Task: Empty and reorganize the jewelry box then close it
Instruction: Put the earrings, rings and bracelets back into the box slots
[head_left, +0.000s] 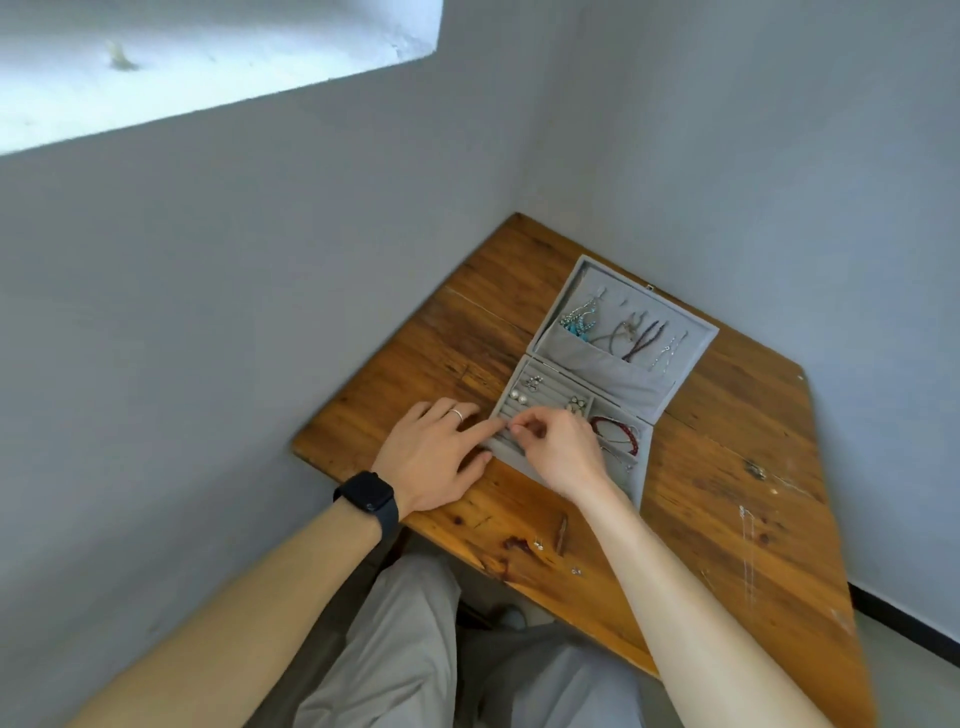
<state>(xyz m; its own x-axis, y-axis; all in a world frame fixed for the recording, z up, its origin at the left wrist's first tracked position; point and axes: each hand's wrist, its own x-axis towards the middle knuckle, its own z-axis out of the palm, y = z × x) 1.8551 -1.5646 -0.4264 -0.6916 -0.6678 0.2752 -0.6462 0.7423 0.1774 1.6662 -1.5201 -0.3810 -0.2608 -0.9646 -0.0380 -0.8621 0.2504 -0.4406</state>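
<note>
Worn wooden table (727, 493) before me, set into the far corner where two pale grey walls (208, 312) meet. Bright window recess (208, 52) high at far left; black skirting (904, 618) and pale floor (919, 680) near right.

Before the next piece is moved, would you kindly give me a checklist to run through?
1. Lid open: ok; the box lies fully open on the table.
2. Box steadied: ok; the left hand rests at its left edge, forefinger touching it.
3. Grip: cannot tell; the right hand pinches a small piece over the ring rolls, too small to judge.
4. Box emptied: not ok; necklaces, pearl studs and a red bracelet are inside.
5. Loose earrings safe: not ok; they lie near the table's front edge.
</note>
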